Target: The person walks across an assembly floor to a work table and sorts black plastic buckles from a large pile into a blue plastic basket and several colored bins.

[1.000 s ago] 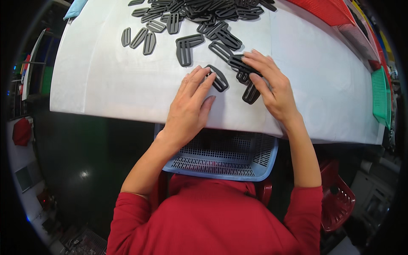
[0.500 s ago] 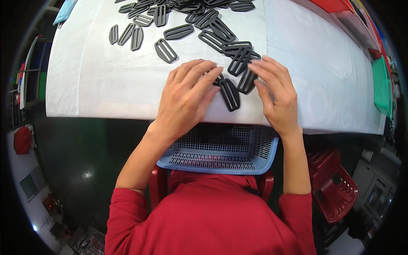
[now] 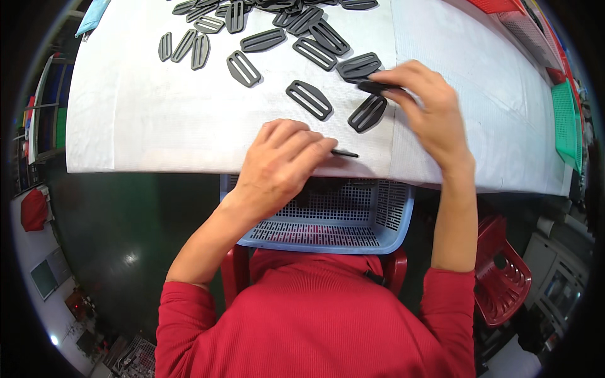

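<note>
My left hand (image 3: 277,162) is closed at the table's near edge, pinching a black plastic slide buckle (image 3: 345,154) that shows edge-on past the fingertips. Farther right, my right hand (image 3: 430,108) grips another black slide buckle (image 3: 372,87), partly smeared by motion, between thumb and fingers. Just beneath that one lies a loose slotted buckle (image 3: 367,113), and one more buckle (image 3: 309,99) rests flat between my hands. Beyond my right fingertips, a buckle (image 3: 359,65) overlaps another.
A heap of black buckles (image 3: 277,5) covers the far part of the white-covered table (image 3: 157,126), with several scattered singly nearer me. A blue plastic basket (image 3: 315,239) sits at my lap under the table edge. Green (image 3: 567,126) and red baskets line the right side.
My right hand has moved right and lifted a buckle. My left hand has drawn nearer the table edge with a buckle, and the cluster between my hands has spread apart.
</note>
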A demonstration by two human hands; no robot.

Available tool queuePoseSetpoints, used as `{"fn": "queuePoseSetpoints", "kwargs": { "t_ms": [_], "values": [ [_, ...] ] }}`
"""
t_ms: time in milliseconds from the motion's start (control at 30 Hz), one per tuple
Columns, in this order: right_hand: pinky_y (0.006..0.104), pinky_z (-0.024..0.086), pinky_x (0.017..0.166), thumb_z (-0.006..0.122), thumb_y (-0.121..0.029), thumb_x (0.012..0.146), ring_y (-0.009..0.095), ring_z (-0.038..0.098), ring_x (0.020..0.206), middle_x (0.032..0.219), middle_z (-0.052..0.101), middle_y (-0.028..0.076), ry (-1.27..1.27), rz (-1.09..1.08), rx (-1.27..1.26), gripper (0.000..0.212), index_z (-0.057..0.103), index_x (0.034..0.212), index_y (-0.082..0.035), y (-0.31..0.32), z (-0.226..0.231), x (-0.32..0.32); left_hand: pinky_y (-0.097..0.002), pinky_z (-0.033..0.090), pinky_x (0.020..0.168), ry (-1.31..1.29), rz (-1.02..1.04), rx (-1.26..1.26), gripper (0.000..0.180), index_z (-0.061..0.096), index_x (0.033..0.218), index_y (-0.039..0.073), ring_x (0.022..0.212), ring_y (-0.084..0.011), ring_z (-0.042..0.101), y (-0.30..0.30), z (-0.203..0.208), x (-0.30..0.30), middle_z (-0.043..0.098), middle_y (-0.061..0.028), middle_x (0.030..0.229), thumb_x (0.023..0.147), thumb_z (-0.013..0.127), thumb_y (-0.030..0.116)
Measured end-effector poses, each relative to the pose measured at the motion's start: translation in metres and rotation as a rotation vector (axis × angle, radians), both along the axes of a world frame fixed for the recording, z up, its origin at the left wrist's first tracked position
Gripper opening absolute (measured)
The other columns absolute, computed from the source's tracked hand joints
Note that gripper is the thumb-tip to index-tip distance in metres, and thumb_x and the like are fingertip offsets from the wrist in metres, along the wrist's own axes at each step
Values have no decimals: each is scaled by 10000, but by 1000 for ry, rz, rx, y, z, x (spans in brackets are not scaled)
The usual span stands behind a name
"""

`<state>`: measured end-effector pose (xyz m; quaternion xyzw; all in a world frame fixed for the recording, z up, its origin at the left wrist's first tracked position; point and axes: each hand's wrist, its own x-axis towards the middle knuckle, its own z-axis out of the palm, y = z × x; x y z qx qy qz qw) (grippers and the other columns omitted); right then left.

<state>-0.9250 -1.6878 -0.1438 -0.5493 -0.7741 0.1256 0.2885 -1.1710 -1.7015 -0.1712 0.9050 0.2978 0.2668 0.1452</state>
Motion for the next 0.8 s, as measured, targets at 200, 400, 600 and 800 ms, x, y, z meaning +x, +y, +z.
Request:
{"fn": "queuePoseSetpoints", "kwargs": {
  "t_ms": [200, 400, 600, 800],
  "values": [
    [334, 469, 809, 648, -37, 793, 248, 606, 878, 938, 653, 78, 156, -182, -321, 207, 696, 994, -52, -33, -1, 39, -356, 461, 759, -30, 172, -139, 236, 680, 994, 47, 911, -250, 582, 13, 5, -8, 637, -62, 959, 762, 678, 0],
    [354, 461, 880, 665, -96, 797, 244, 589, 1003, 1065, 652, 59, 2, -68, 110, 225, 695, 1018, -69, 10, -15, -1, -395, 436, 910, 70, 216, 96, 239, 676, 1043, 46, 1040, -269, 574, 35, 2, 8, 634, -91, 1069, 806, 663, 73],
    [344, 449, 801, 680, -169, 804, 196, 592, 1004, 1106, 663, 27, -215, -35, 124, 216, 704, 1010, -108, 37, -29, 3, -388, 449, 874, 114, 187, 12, 271, 665, 1068, 38, 1019, -274, 572, 34, 13, 4, 630, -86, 1088, 798, 669, 66],
    [359, 458, 771, 703, -207, 794, 236, 602, 913, 944, 654, 42, -251, -342, 178, 229, 708, 1001, -108, 34, -18, 21, -374, 442, 889, 105, 226, 178, 286, 642, 1123, 31, 1074, -258, 550, 78, 9, 13, 624, -78, 1132, 841, 613, 72]
  ]
}}
